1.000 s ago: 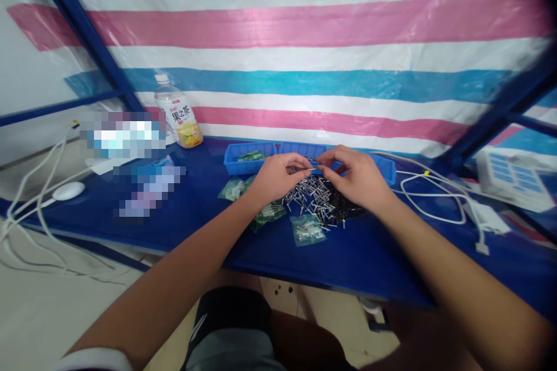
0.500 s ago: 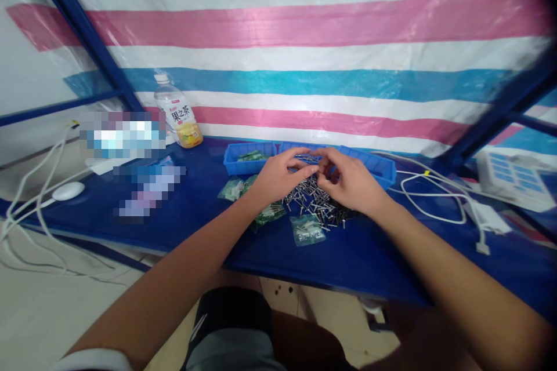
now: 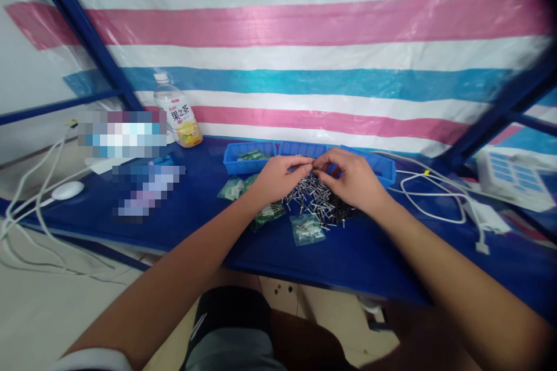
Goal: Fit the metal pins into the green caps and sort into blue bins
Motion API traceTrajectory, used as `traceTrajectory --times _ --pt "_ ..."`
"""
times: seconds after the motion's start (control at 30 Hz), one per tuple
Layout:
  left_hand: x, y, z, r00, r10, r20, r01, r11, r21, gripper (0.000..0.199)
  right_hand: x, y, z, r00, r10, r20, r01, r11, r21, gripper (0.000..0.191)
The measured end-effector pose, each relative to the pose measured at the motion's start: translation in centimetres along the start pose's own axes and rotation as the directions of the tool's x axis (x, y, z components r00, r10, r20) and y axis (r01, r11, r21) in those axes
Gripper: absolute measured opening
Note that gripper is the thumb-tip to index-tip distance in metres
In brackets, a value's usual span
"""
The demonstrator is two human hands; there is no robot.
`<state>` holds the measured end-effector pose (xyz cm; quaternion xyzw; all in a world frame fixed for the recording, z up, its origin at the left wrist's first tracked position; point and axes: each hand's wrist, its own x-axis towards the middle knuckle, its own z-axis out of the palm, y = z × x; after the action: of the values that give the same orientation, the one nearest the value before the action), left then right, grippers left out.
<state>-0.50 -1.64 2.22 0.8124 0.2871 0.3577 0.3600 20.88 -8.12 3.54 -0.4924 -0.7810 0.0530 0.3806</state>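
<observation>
My left hand (image 3: 285,177) and my right hand (image 3: 348,177) meet fingertip to fingertip above a heap of small metal rivets (image 3: 319,200). Both are closed in a pinch, and whatever lies between the fingertips is too small to make out. Just left of the heap lie clear plastic bags with small parts (image 3: 267,214). A single small bag (image 3: 308,229) rests in front of the heap. Behind my hands stand blue plastic bins; the left bin (image 3: 232,165) has green-tinted bags in it, and the right bin (image 3: 386,171) is partly hidden by my right hand.
A drink bottle (image 3: 180,116) stands at the back left of the blue table (image 3: 348,261). White cables (image 3: 435,217) and a power strip (image 3: 513,179) lie on the right. A round white item (image 3: 68,191) is at the left edge. A striped sheet (image 3: 304,29) hangs behind.
My fingertips have come closer together over the heap. My left fingers have lowered slightly, and my right fingers have closed inward. The bags, bins and heap look unmoved.
</observation>
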Motion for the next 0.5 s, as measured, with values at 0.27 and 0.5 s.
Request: traceTrajectory --times 0.27,0.5 --pt "0.3 -0.38 -0.39 0.996 -0.057 -0.062 0.046 0.986 -0.161 0.027 0.14 -0.33 -0.43 1.0 0.001 0.017 -0.003 0.989 0.146 0.014" --pt "0.33 -0.92 -0.31 0.993 -0.097 -0.069 0.084 0.982 -0.167 0.017 -0.14 -0.14 -0.2 0.998 0.061 -0.016 -0.058 0.99 0.132 0.015"
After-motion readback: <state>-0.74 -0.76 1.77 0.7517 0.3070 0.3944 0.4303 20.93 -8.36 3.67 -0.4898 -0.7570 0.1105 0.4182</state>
